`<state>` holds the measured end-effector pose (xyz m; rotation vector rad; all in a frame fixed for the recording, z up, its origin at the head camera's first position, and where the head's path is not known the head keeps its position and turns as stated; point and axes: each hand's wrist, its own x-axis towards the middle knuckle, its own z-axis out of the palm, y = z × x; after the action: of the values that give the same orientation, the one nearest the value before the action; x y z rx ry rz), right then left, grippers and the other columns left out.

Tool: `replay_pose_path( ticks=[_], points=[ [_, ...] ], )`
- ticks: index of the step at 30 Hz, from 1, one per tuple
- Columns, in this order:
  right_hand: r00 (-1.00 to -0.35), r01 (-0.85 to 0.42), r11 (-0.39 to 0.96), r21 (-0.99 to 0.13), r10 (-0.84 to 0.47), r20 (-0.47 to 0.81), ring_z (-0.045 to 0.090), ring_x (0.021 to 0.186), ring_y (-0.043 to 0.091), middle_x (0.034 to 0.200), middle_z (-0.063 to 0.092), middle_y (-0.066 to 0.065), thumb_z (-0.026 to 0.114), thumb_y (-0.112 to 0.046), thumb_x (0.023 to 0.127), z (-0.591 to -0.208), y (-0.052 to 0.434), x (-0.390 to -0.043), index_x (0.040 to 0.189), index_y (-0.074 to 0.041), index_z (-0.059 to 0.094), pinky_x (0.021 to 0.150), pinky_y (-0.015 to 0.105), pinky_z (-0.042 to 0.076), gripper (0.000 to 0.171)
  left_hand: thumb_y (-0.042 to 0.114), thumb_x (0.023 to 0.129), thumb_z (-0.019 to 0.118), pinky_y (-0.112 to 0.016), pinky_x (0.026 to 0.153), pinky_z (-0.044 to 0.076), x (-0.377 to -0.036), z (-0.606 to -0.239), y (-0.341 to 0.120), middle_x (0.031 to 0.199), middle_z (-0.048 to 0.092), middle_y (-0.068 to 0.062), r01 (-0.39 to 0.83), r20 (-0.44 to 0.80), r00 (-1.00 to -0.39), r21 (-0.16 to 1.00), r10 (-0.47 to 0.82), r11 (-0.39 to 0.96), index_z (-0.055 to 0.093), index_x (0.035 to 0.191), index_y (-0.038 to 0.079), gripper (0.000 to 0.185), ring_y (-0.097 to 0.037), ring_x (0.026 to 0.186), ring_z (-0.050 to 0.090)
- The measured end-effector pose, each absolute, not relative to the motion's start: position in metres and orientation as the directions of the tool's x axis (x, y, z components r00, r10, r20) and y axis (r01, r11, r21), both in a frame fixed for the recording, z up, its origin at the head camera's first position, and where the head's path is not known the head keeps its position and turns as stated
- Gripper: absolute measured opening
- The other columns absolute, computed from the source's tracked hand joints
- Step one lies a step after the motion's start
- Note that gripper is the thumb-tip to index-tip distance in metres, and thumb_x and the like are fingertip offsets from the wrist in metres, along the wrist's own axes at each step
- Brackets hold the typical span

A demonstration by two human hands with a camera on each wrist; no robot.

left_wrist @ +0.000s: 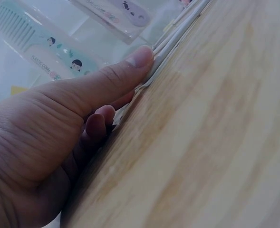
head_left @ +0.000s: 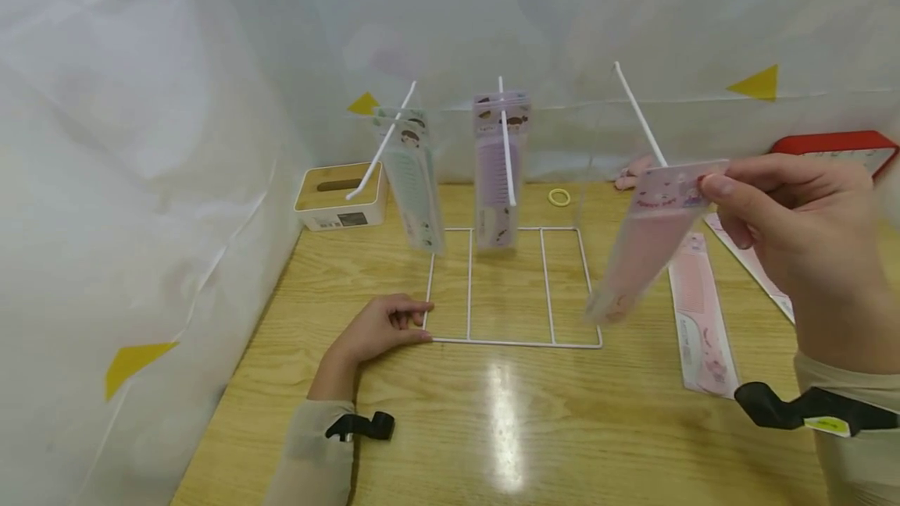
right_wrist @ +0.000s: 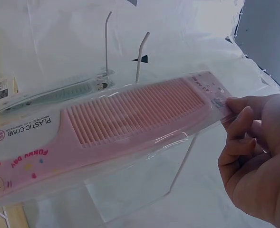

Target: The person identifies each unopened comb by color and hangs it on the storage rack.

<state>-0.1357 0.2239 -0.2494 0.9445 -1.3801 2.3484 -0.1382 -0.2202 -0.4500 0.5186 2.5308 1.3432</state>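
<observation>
Pink plastic comb (right_wrist: 130,114) in clear packaging, hanging tilted, top edge at the rightmost white peg (head_left: 638,113).

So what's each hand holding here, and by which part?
The right hand pinches the packaged pink comb by its top end. The left hand holds nothing; its fingers press the white wire rack at its base corner.
</observation>
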Motion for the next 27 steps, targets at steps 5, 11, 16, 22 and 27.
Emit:
replay_pose_path(
  ticks=[5,11,16,22,27],
  points=[
    [-0.81,-0.516,-0.396,-0.759,-0.063,0.583,0.043,0.054,0.021,0.079,0.072,0.021,0.053,0.032,0.082,-0.247,0.222,-0.137,0.09,0.029,0.063,0.048,0.027,0.033,0.013,0.024,0.08,0.085,-0.022,0.065,0.046,-0.138,-0.45,-0.219,0.092,0.069,-0.002,0.189,-0.038,-0.915,0.839,0.402,0.51,0.074,0.12,0.017,0.043,-0.013,0.073,0.055],
    [-0.876,-0.454,-0.212,-0.865,-0.071,0.477,0.043,0.052,0.019,0.081,0.075,0.012,0.064,0.019,0.085,-0.249,0.226,-0.156,0.096,0.022,0.068,0.048,0.023,0.037,0.012,0.024,0.08,0.085,-0.023,0.065,0.046,-0.138,-0.45,-0.219,0.092,0.069,-0.002,0.186,-0.043,-0.915,0.838,0.401,0.513,0.074,0.121,0.016,0.043,-0.012,0.072,0.055],
    [-0.909,-0.391,-0.199,-0.898,-0.065,0.411,0.046,0.047,0.016,0.082,0.077,0.009,0.07,0.011,0.086,-0.25,0.227,-0.179,0.098,0.018,0.071,0.044,0.02,0.041,0.014,0.025,0.08,0.085,-0.023,0.065,0.047,-0.138,-0.45,-0.219,0.092,0.069,-0.001,0.182,-0.049,-0.914,0.838,0.402,0.515,0.074,0.121,0.016,0.043,-0.013,0.071,0.055],
    [-0.948,-0.307,-0.141,-0.941,-0.046,0.316,0.053,0.045,0.013,0.084,0.076,0.006,0.076,0.0,0.085,-0.249,0.226,-0.203,0.101,0.009,0.075,0.047,0.018,0.047,0.019,0.024,0.08,0.085,-0.023,0.064,0.046,-0.138,-0.451,-0.219,0.092,0.069,-0.003,0.176,-0.047,-0.913,0.852,0.406,0.493,0.074,0.121,0.015,0.043,-0.013,0.07,0.054],
    [-0.943,-0.318,-0.172,-0.932,-0.045,0.33,0.054,0.044,0.015,0.086,0.076,0.006,0.076,0.001,0.085,-0.25,0.227,-0.222,0.102,0.008,0.076,0.047,0.019,0.048,0.019,0.022,0.08,0.085,-0.023,0.064,0.046,-0.138,-0.45,-0.218,0.092,0.069,-0.004,0.174,-0.047,-0.913,0.853,0.406,0.492,0.074,0.121,0.014,0.043,-0.013,0.07,0.053]
  ],
)
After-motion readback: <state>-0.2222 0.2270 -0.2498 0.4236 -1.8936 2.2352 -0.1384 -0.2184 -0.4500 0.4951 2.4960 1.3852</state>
